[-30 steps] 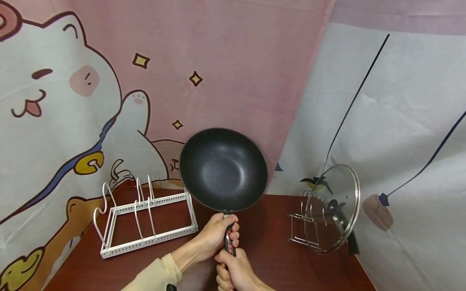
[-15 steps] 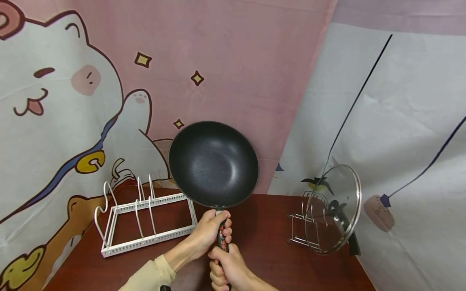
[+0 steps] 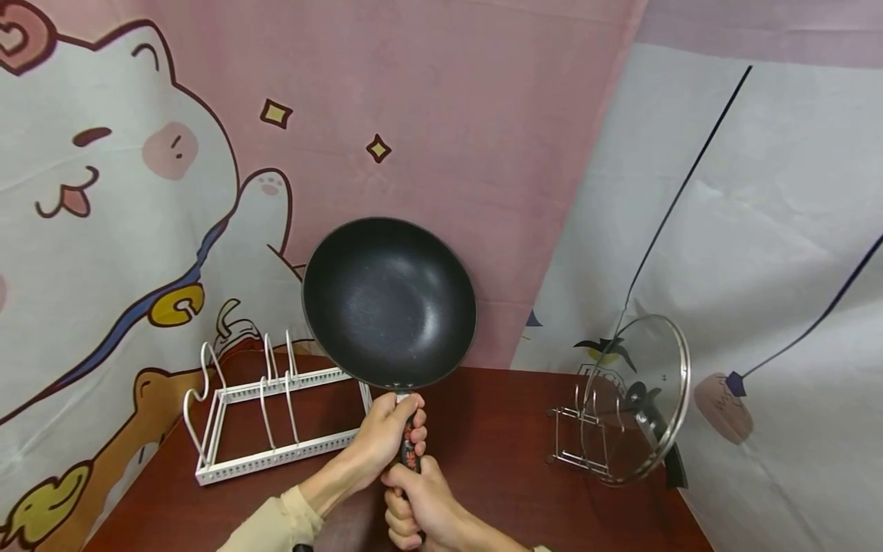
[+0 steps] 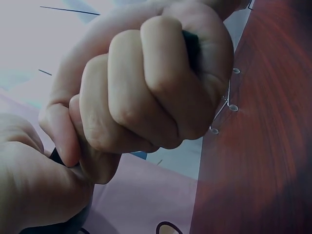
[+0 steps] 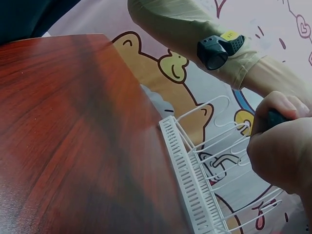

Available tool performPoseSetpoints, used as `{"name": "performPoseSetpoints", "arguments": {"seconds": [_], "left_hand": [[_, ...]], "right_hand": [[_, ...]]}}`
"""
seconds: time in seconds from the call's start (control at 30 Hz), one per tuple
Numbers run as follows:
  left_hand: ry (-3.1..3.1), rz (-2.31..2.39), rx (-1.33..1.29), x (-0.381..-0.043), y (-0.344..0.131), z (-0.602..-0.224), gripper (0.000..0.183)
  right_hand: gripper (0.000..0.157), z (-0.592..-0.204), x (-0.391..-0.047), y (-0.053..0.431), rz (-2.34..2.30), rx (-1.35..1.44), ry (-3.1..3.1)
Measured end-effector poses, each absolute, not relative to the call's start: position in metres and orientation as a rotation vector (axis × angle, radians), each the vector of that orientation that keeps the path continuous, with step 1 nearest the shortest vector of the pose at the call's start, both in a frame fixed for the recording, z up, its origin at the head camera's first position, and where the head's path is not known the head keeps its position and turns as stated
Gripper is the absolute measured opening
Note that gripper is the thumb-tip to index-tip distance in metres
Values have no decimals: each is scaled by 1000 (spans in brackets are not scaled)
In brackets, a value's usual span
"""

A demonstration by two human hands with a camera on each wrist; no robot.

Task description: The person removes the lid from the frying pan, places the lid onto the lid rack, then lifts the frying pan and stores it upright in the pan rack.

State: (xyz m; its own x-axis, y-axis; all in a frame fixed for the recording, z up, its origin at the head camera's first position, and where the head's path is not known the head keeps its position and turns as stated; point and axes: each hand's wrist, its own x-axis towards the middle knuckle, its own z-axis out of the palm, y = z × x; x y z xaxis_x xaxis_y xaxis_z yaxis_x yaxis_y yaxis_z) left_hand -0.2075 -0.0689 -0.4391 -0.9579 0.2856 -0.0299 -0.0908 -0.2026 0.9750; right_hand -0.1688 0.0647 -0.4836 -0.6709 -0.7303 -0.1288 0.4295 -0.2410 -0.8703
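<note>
A black wok (image 3: 389,303) is held up in the head view, its dark inside facing me. My left hand (image 3: 386,429) grips the upper part of its handle, close to the pan. Below it, my right hand (image 3: 428,502) is wrapped round the lower end of the same black handle (image 3: 410,452), which has red marks. In the left wrist view the curled fingers of the right hand (image 4: 131,92) hide most of the handle. The wok partly covers the right end of a white rack (image 3: 276,456) with upright wire dividers.
On the right of the reddish-brown table (image 3: 503,460), a glass lid (image 3: 679,406) with a metal rim stands upright in a small wire rack (image 3: 579,460). A printed cloth (image 3: 469,100) hangs behind the table.
Both hands have carried the wok left and slightly up, so it now overlaps the white rack more. The head view has shifted a little. The grip looks the same.
</note>
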Motion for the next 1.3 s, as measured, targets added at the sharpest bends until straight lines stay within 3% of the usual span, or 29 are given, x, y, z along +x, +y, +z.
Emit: {"name": "performPoseSetpoints", "arguments": {"seconds": [0.33, 0.63, 1.3], "left_hand": [[1927, 2250, 195, -204, -76, -434, 32], [1983, 2283, 142, -204, -82, -436, 21], [2173, 2296, 39, -198, -97, -436, 22]], "right_hand": [[44, -484, -175, 58, -1941, -455, 1260], [41, -484, -181, 52, -1891, -475, 1249], [42, -484, -187, 34, -1804, -471, 1270]]}}
